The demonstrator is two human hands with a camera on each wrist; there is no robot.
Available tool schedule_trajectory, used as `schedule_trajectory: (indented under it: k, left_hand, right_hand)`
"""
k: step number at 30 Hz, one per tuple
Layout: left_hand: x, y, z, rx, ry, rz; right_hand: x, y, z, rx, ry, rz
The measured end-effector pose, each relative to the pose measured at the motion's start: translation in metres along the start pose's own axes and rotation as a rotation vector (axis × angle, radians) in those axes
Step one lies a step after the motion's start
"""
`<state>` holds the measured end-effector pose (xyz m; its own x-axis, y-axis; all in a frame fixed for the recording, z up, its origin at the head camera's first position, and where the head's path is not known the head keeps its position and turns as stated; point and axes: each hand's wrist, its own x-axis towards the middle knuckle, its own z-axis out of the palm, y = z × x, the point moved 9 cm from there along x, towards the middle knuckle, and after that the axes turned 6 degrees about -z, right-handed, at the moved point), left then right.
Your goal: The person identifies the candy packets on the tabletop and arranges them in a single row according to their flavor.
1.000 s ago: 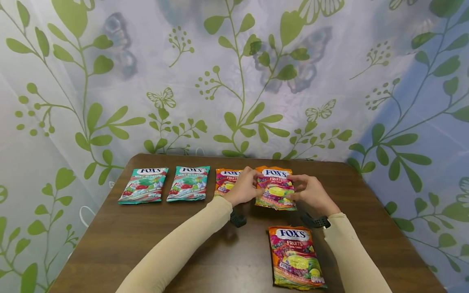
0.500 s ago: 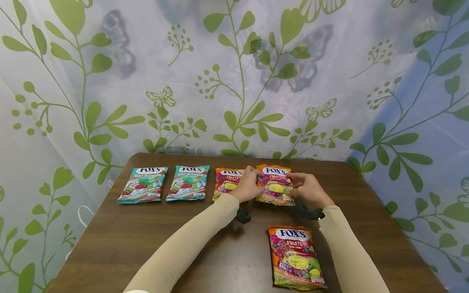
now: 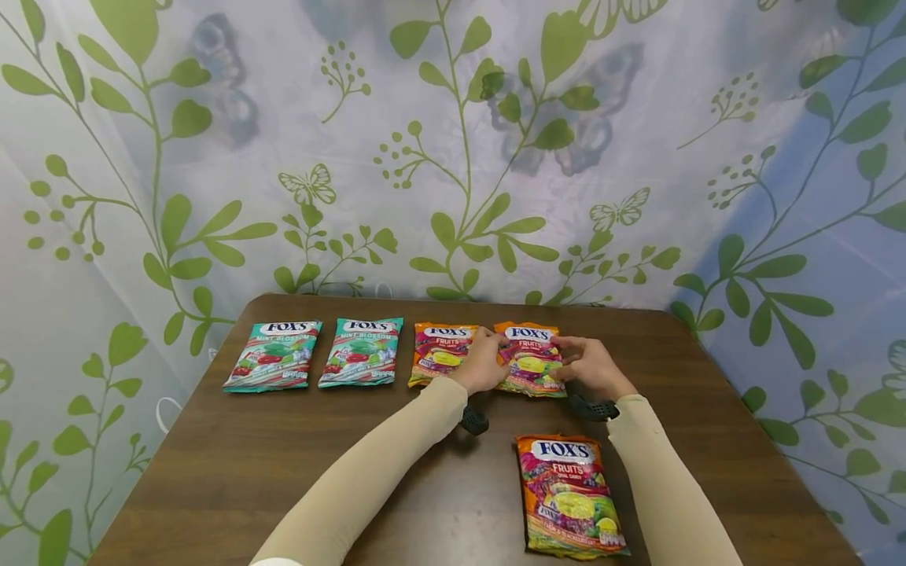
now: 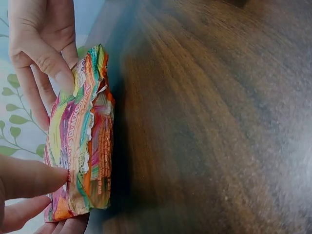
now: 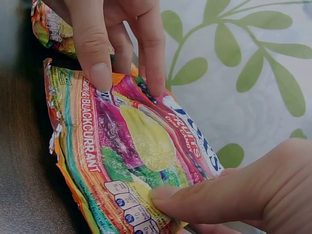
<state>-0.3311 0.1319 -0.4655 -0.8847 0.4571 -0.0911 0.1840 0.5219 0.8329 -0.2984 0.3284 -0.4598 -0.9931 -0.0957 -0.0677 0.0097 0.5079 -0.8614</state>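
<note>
In the head view, both hands hold an orange-and-purple Fox's Fruits candy bag [image 3: 529, 363] at the right end of the back row. My left hand [image 3: 484, 363] grips its left side, overlapping part of a matching fruits candy bag [image 3: 440, 354]. On the opposite side, my right hand [image 3: 593, 368] pinches the edge. The right wrist view shows the right thumb [image 5: 195, 200] on the front of the held bag [image 5: 146, 141], with other fingers partly hidden beneath. From the left wrist, the bag [image 4: 80, 141] appears edge-on, close over the wood, with fingers at both ends.
Two teal Mint Blossom bags, one at far left [image 3: 274, 358] and one beside it [image 3: 362, 354], continue the row. Another fruits candy bag [image 3: 572, 499] lies nearer, beside the right forearm. A leaf-patterned curtain [image 3: 453, 157] hangs behind the brown table [image 3: 340, 456].
The held candy bag has shifted slightly left and its near edge sits a little farther back. The left hand has moved slightly right, uncovering more of the neighbouring bag. The right hand has shifted slightly left.
</note>
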Motion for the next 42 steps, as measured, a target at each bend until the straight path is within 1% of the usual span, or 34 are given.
schedule_trajectory:
  k: [3,7,12,20,26,31,33,38,40,42]
  left_hand:
    - [0.000,0.000,0.000,0.009,0.012,-0.002]
    - [-0.001,0.001,0.002,-0.003,0.009,0.000]
    - [-0.003,0.002,0.003,-0.004,0.006,0.004]
    - [-0.003,-0.001,0.007,0.037,-0.003,-0.002]
    - [-0.005,0.002,0.006,0.041,-0.002,-0.007]
    - [-0.006,0.004,0.008,0.072,0.002,-0.016]
    - [-0.001,-0.001,0.009,0.101,0.023,-0.012]
    - [-0.003,-0.002,0.010,0.146,0.030,-0.030]
    - [-0.009,0.002,0.010,0.151,0.014,-0.045]
    - [-0.009,0.002,0.011,0.164,0.014,-0.044]
  right_hand:
    - [0.000,0.001,-0.001,-0.004,0.010,0.018]
    - [0.000,0.001,0.000,-0.018,0.010,0.025]
    - [0.000,0.000,0.000,-0.047,0.002,0.012]
    - [-0.001,0.002,0.002,-0.098,-0.020,0.005]
    - [-0.001,0.002,0.003,-0.093,-0.025,-0.003]
    - [-0.001,0.004,0.003,-0.126,-0.005,0.012]
    - [0.000,0.006,0.004,-0.135,0.006,0.018]
    - [0.002,0.011,0.006,-0.147,0.027,0.031]
    - [0.001,0.011,0.006,-0.158,0.036,0.033]
    - [0.000,0.011,0.005,-0.163,0.047,0.030]
